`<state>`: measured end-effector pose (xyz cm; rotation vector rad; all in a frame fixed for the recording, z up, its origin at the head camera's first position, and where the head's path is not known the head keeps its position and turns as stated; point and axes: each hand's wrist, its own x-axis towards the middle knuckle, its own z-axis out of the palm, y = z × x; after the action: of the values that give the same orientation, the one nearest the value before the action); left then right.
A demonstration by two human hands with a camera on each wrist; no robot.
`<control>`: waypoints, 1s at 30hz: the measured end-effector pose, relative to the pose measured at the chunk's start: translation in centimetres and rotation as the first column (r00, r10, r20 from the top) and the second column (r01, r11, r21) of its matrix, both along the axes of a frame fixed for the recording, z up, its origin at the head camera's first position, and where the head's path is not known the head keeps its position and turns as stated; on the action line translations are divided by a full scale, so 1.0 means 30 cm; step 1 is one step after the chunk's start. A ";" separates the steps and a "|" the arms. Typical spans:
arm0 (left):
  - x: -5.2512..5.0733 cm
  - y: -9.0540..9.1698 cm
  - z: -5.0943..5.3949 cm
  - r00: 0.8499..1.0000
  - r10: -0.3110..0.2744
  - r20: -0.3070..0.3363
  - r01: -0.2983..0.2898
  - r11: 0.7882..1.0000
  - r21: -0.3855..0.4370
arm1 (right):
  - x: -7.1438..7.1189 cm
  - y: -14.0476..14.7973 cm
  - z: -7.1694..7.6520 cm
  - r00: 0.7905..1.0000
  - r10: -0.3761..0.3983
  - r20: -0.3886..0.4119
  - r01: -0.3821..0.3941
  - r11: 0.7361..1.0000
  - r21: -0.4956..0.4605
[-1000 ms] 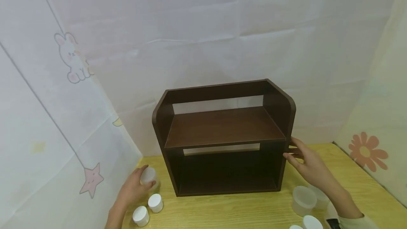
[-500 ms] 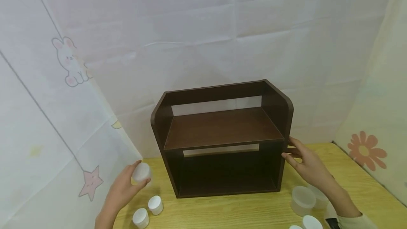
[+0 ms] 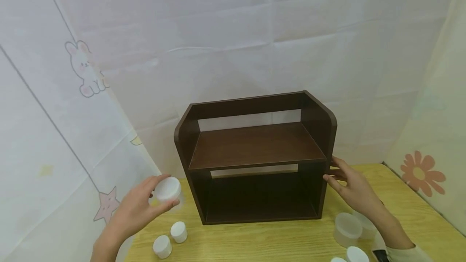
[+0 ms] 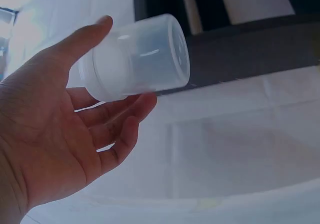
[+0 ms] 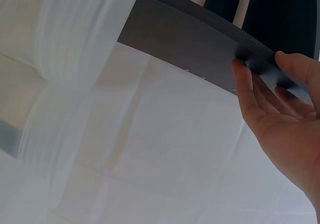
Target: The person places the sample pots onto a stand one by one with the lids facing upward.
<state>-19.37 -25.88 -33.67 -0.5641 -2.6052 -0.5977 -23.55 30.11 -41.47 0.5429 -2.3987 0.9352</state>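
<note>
My left hand [image 3: 132, 209] holds a translucent plastic jar [image 3: 169, 189] with a whitish lid, raised left of the dark brown desktop shelf [image 3: 258, 144]. Thumb and fingers pinch it around the lid end, and the clear body [image 4: 155, 54] sticks out in the left wrist view. My right hand [image 3: 351, 189] touches the shelf's right side. In the right wrist view its fingertips [image 5: 241, 67] lie against the outer panel [image 5: 175, 39], with the thumb by the front edge. Two small white-lidded jars, one nearer [image 3: 162, 247] and one farther [image 3: 178, 232], stand below the left hand.
Larger frosted jars [image 3: 347, 229] stand on the wooden table [image 3: 255, 246] by the right forearm. White lids [image 3: 356, 254] show at the bottom edge. Printed cloth walls [image 3: 233, 51] enclose the back and sides.
The left hand has lifted the jar from beside the shelf, and its lid now tilts toward the head camera. My right hand stays against the shelf's side.
</note>
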 end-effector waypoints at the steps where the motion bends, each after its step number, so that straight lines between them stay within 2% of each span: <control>1: 0.007 0.012 0.017 1.000 -0.018 -0.003 0.018 1.000 -0.003 | 0.000 0.001 -0.001 1.000 0.000 0.001 0.000 1.000 -0.003; 8: 0.031 0.106 0.129 0.985 -0.149 -0.082 0.147 0.989 -0.033 | -0.003 0.011 -0.011 1.000 0.004 0.015 -0.004 1.000 -0.011; 12: 0.030 0.175 0.185 0.982 -0.169 -0.081 0.167 0.986 -0.029 | -0.002 0.014 -0.010 1.000 0.007 0.007 -0.006 1.000 -0.013; 16: 0.014 0.253 0.229 0.985 -0.160 -0.066 0.160 0.987 0.005 | -0.003 0.015 -0.008 1.000 0.010 -0.011 -0.010 1.000 -0.013; 19: -0.011 0.310 0.257 0.988 -0.149 -0.047 0.152 0.986 0.062 | -0.005 0.013 -0.008 0.999 0.018 -0.027 -0.019 1.000 -0.013; 23: -0.068 0.380 0.287 0.991 -0.136 -0.005 0.136 0.982 0.131 | -0.007 0.009 -0.009 0.998 0.045 -0.045 -0.047 0.999 -0.027; 30: -0.188 0.480 0.290 0.990 -0.105 0.094 0.088 0.981 0.174 | -0.002 0.010 -0.010 0.998 0.054 -0.026 -0.055 0.998 -0.036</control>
<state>-25.02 -11.46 -24.98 -0.6227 -2.5995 -0.8923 -23.62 30.40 -41.77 0.6054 -2.3500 0.9880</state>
